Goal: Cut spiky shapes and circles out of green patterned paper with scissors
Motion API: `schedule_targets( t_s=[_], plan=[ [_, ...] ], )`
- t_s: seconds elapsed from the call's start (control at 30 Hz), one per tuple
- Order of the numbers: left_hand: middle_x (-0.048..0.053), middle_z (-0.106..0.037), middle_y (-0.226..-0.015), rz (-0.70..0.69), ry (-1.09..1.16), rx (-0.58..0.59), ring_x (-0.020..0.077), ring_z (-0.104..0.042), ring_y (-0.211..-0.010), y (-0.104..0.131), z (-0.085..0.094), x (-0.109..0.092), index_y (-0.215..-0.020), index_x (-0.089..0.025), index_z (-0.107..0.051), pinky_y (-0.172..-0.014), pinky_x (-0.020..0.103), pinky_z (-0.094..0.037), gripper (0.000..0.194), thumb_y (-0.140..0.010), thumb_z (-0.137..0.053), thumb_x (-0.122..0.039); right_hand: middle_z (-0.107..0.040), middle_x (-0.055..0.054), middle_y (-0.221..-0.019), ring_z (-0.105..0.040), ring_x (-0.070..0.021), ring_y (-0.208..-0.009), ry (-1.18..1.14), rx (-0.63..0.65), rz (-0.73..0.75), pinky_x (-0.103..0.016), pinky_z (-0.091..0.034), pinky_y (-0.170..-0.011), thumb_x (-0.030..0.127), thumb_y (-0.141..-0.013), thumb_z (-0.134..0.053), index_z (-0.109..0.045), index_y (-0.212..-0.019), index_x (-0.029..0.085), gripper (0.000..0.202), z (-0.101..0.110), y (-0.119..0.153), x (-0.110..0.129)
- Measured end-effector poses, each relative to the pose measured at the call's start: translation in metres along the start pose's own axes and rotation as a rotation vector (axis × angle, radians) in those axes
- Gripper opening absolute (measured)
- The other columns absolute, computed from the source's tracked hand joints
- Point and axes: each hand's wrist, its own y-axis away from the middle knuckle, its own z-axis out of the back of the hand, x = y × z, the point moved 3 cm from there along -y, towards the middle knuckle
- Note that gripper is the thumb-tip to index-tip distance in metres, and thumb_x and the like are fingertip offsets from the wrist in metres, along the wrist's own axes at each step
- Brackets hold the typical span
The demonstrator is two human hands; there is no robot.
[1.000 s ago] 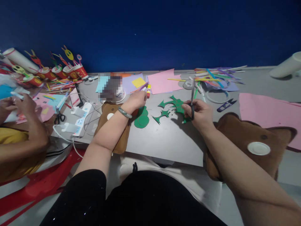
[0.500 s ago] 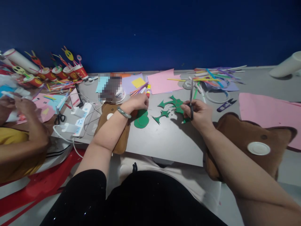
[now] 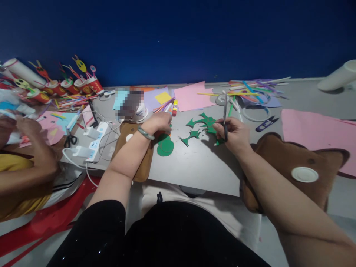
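Observation:
My right hand [image 3: 236, 134] is closed on scissors [image 3: 225, 115], which stand upright with their blades pointing away from me. Beside it lie jagged green paper scraps [image 3: 207, 120], and one smaller scrap [image 3: 190, 137] is nearer the middle. My left hand [image 3: 161, 122], with a bangle at the wrist, has its fingers curled down toward the table; what its fingertips hold, if anything, is hidden. Just below those fingers, round green paper pieces [image 3: 165, 146] overlap on the table. A bit of orange paper [image 3: 168, 132] shows at the fingertips.
Behind my hands are a glue stick [image 3: 174, 108], pink paper [image 3: 191, 97] and a pile of pipe cleaners [image 3: 256, 91]. Thread snips [image 3: 267, 124] and a brown cushion [image 3: 280, 159] are at right. At left sit a power strip [image 3: 98, 142] and another person's arm [image 3: 39, 148].
My left hand has shifted slightly left and down, and more orange paper shows by its fingers. My right hand with the scissors stays almost in place.

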Motion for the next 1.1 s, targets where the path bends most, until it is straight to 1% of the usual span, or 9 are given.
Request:
schedule_targets(
  t_s=[0.2,0.27,0.4,0.43,0.6,0.77,0.87,1.0,1.1],
  plan=[
    [0.014,-0.077,-0.104,-0.033,0.028,-0.172,0.0258,-0.069,-0.098,-0.002,-0.008,-0.013,-0.093,-0.014,-0.074,-0.079,0.033,-0.044,0.012,-0.083,-0.069,-0.011,-0.060,0.002,-0.051,-0.052,-0.0129,-0.044,-0.021,0.006,-0.020,-0.026,-0.038,-0.043,0.065,-0.063,-0.096,-0.068,-0.084,0.021,0.057,-0.001,0.000,-0.002],
    [0.012,-0.077,-0.100,-0.108,0.102,-0.202,0.0229,-0.067,-0.092,-0.002,-0.016,-0.023,-0.095,-0.015,-0.074,-0.075,0.032,-0.042,0.010,-0.092,-0.066,-0.021,-0.060,0.002,-0.051,-0.053,-0.0137,-0.045,-0.014,0.003,-0.030,-0.027,-0.039,-0.043,0.066,-0.062,-0.097,-0.068,-0.084,0.022,0.056,-0.001,0.000,-0.002],
    [0.008,-0.074,-0.087,-0.251,0.245,-0.114,0.0187,-0.059,-0.075,0.001,-0.038,-0.050,-0.086,-0.016,-0.072,-0.066,0.032,-0.035,0.033,-0.094,-0.071,-0.048,-0.059,0.003,-0.051,-0.051,-0.0131,-0.045,-0.004,-0.018,-0.001,-0.028,-0.038,-0.044,0.063,-0.069,-0.095,-0.068,-0.084,0.025,0.050,-0.001,0.000,0.000],
    [0.007,-0.073,-0.085,-0.274,0.250,-0.106,0.0181,-0.057,-0.073,0.003,-0.042,-0.055,-0.083,-0.017,-0.071,-0.065,0.033,-0.033,0.033,-0.093,-0.073,-0.048,-0.059,0.003,-0.051,-0.051,-0.0128,-0.045,-0.009,-0.025,0.010,-0.028,-0.039,-0.044,0.063,-0.070,-0.094,-0.068,-0.084,0.025,0.048,-0.001,0.000,0.000],
    [0.003,-0.068,-0.078,-0.319,0.324,-0.115,0.0140,-0.050,-0.068,0.006,-0.050,-0.065,-0.073,-0.016,-0.066,-0.064,0.031,-0.029,0.013,-0.085,-0.070,-0.016,-0.058,0.005,-0.051,-0.051,-0.0122,-0.044,-0.033,-0.056,0.025,-0.027,-0.039,-0.043,0.064,-0.068,-0.095,-0.067,-0.083,0.024,0.051,0.000,-0.001,0.001],
    [-0.005,-0.056,-0.058,-0.321,0.826,-0.047,0.0089,-0.049,-0.059,-0.005,-0.050,-0.059,-0.064,-0.016,-0.061,-0.062,0.026,-0.035,0.026,-0.082,-0.080,-0.017,-0.059,0.006,-0.051,-0.053,-0.0110,-0.043,-0.026,-0.045,0.017,-0.025,-0.040,-0.043,0.065,-0.066,-0.095,-0.067,-0.085,0.022,0.055,-0.001,0.000,0.002],
    [-0.007,-0.053,-0.053,-0.275,1.160,0.000,0.0052,-0.043,-0.049,-0.005,-0.051,-0.060,-0.065,-0.016,-0.057,-0.053,0.024,-0.031,0.031,-0.089,-0.078,-0.018,-0.062,0.005,-0.052,-0.055,-0.0108,-0.043,-0.046,-0.019,-0.018,-0.024,-0.041,-0.043,0.063,-0.063,-0.098,-0.067,-0.087,0.021,0.057,-0.001,0.000,0.002],
    [-0.004,-0.064,-0.062,-0.156,1.523,0.073,0.0035,-0.052,-0.048,0.002,-0.047,-0.069,-0.077,-0.015,-0.058,-0.046,0.020,-0.031,0.025,-0.098,-0.071,-0.013,-0.069,0.002,-0.056,-0.059,-0.0114,-0.045,-0.135,0.016,-0.086,-0.024,-0.047,-0.046,0.066,-0.057,-0.100,-0.068,-0.088,0.021,0.064,-0.002,0.001,0.001],
    [-0.001,-0.067,-0.063,-0.084,1.599,0.131,0.0019,-0.052,-0.045,0.006,-0.042,-0.073,-0.079,-0.011,-0.061,-0.045,0.018,-0.035,0.024,-0.102,-0.065,-0.009,-0.073,0.000,-0.062,-0.060,-0.0115,-0.048,-0.203,0.038,-0.103,-0.025,-0.050,-0.049,0.062,-0.054,-0.103,-0.069,-0.090,0.021,0.064,-0.003,0.003,0.002]
  ],
)
